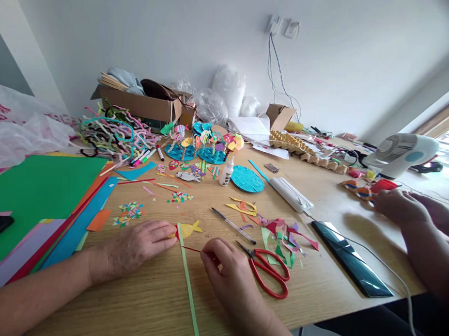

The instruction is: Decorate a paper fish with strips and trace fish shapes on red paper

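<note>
The fingers of my left hand (138,244) are pressed together and hold down the front end of a yellow paper fish (190,229); the thumb is hidden. Red shows on the fish at my fingertips. Across it lies a long light-green paper strip (189,284) that runs to the table's near edge. My right hand (226,271) is closed in a pinch on a thin red paper strip (191,249), whose free end reaches the green one. Red-handled scissors (271,270) lie beside my right hand, with a pen (233,225) beyond them.
Coloured paper sheets (44,185) are stacked at left. Paper scraps (281,234), a glue bottle (226,172), a blue disc (247,179) and a phone (351,258) lie ahead and right. Another person's hands (404,208) work at far right, near a fan (404,151). Pipe cleaners (114,133) are heaped behind.
</note>
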A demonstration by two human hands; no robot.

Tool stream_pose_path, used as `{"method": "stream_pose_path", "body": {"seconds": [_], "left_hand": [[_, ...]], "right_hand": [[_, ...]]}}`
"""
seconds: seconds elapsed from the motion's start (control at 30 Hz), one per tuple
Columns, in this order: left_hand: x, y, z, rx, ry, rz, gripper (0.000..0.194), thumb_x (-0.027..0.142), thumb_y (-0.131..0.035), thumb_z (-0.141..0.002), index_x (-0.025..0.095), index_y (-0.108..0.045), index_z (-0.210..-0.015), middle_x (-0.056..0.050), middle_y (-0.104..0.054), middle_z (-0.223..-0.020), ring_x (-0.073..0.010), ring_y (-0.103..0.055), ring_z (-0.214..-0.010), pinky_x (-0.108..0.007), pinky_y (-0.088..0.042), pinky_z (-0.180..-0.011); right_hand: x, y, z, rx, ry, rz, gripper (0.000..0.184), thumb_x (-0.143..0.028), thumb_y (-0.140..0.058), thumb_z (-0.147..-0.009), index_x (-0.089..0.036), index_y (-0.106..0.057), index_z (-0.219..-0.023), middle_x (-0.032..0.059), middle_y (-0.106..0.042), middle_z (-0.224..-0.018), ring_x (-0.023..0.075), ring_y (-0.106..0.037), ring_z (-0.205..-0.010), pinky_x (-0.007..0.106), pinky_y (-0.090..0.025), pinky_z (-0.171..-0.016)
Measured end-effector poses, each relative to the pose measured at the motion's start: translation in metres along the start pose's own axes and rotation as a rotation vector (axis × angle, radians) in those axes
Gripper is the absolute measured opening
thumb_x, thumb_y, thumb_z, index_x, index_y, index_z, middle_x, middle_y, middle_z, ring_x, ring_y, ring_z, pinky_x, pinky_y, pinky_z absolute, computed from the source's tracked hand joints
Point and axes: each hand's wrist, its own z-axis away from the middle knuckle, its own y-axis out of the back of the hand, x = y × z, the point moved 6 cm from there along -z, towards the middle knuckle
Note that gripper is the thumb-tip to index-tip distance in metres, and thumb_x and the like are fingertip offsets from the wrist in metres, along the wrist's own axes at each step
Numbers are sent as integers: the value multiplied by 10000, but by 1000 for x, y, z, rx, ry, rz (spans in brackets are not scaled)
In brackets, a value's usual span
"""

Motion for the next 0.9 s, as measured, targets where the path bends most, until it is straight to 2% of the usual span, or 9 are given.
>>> {"method": "stream_pose_path", "body": {"seconds": [0.27,0.43,0.5,0.57,0.63,0.7,0.8,0.9], "left_hand": [[2,2,-2,-33,-48,14,451,19,-305,-843,180,-531,-1197,-73,-621,-1148,-196,-521,-1070,-330,-431,-920],[0,7,-2,0,13,53,410,32,-329,-858,225,-568,-1130,-84,-599,-1121,-198,-528,-1049,-325,-440,-883],[-3,13,-7,24,114,151,392,45,-314,-862,218,-576,-1097,-77,-601,-1084,-192,-535,-1023,-311,-436,-871],[-12,17,-15,13,317,316,311,121,-313,-888,193,-592,-1002,-56,-616,-968,-174,-564,-906,-274,-450,-795],[-20,16,-21,-80,581,506,275,276,-337,-906,184,-579,-814,-11,-583,-752,-148,-548,-700,-239,-438,-631],[-19,11,-26,-197,777,740,363,439,-340,-881,188,-521,-691,19,-493,-615,-138,-490,-587,-233,-390,-527],[-6,3,-31,-287,938,1128,493,630,-323,-802,185,-498,-683,22,-462,-605,-139,-466,-568,-237,-367,-504],[3,-3,-33,-287,1031,1342,524,686,-383,-746,179,-501,-688,28,-461,-612,-124,-441,-560,-229,-331,-500]], "right_hand": [[13,6,10,20,-81,-60,139,-94,-516,-760,-182,-530,-653,-20,-558,-604,103,-503,-539,188,-365,-509],[14,12,14,33,-56,-100,143,-124,-486,-797,-187,-529,-675,-6,-570,-633,106,-511,-551,194,-383,-515],[13,16,12,49,-51,-101,144,-131,-482,-811,-187,-524,-685,-3,-563,-643,108,-513,-565,195,-385,-521],[11,20,9,72,-35,-74,140,-132,-482,-821,-188,-521,-698,-1,-556,-658,112,-513,-586,198,-387,-535],[5,22,5,93,14,-29,135,-133,-478,-837,-187,-526,-723,6,-560,-688,115,-515,-609,200,-391,-553],[-3,23,1,112,89,26,133,-139,-464,-860,-183,-537,-758,15,-572,-722,117,-521,-626,203,-398,-574],[-13,21,-3,131,198,130,158,-148,-434,-893,-174,-551,-789,31,-588,-747,120,-533,-640,207,-402,-590],[-17,17,-2,111,266,242,193,-140,-413,-905,-175,-561,-787,37,-591,-741,128,-533,-645,217,-395,-592]]}}
